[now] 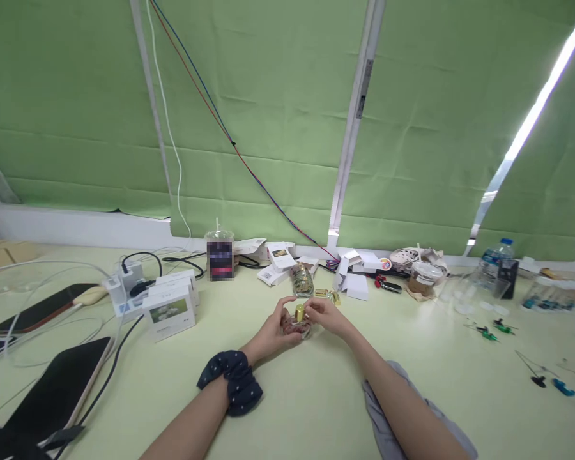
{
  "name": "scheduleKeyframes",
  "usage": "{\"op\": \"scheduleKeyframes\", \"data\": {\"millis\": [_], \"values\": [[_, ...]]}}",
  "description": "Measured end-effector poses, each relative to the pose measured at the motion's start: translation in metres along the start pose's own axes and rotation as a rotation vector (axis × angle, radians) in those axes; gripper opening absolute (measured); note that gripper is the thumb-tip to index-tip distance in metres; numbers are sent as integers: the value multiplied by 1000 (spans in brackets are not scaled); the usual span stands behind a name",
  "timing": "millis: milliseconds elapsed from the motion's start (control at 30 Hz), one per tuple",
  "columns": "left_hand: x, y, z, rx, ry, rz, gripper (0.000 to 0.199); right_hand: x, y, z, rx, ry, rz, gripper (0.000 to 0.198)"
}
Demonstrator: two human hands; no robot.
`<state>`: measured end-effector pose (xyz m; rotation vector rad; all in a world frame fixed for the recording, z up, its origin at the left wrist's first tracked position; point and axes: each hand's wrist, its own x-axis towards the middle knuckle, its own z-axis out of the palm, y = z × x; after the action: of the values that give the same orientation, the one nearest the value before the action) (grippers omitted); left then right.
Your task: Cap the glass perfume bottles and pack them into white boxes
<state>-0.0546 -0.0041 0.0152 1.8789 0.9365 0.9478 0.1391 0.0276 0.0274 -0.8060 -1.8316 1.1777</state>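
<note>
Gripping sm. glass bottle w/ curled fingers: L hand. R hand has bent fingers by gold cap; can't tell if they're gripping it. Bottle's upright btwn both hands, above or on counter (unclear), nr. filled glass jar; white boxes behind.

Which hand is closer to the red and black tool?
Right. The right hand is by the gold cap, left of the tool. The left hand, around the glass bottle, is farther left.
</note>
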Motion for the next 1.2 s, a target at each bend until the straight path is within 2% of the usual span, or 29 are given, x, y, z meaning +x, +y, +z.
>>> {"op": "scheduleKeyframes", "data": {"millis": [133, 233, 333, 433, 567, 667, 800, 900, 1033, 1100, 1200], "values": [[-1, -1, 3, -63, 28, -33, 62, 7, -4, -2, -54, 162, -27, 45], [-2, -3, 4, -135, 37, -57, 52, 21, -9, -13, -117, 300, -45, 44], [-3, -4, 4, -235, 35, -65, 47, 47, -11, -31, -262, 436, -60, 45], [-4, -5, 2, -316, 0, -71, 44, 85, -8, -48, -361, 486, -50, 41], [-2, -9, 2, -359, -54, -82, 41, 144, 2, -62, -540, 481, 16, 21], [-1, -17, 3, -278, -47, -94, 39, 186, 11, -63, -707, 455, 80, 9], [-1, -33, 6, -92, -5, -108, 36, 228, 24, -57, -892, 388, 139, 27], [2, -47, 9, 25, 17, -142, 39, 249, 35, -53, -997, 317, 187, 34], [14, -61, 11, 137, -13, -169, 35, 268, 50, -53, -1097, 240, 275, 22], [19, -65, 11, 171, -29, -176, 29, 274, 55, -55, -1125, 226, 310, 18], [21, -65, 10, 174, -47, -167, 25, 278, 59, -57, -1129, 241, 322, 24]]}}
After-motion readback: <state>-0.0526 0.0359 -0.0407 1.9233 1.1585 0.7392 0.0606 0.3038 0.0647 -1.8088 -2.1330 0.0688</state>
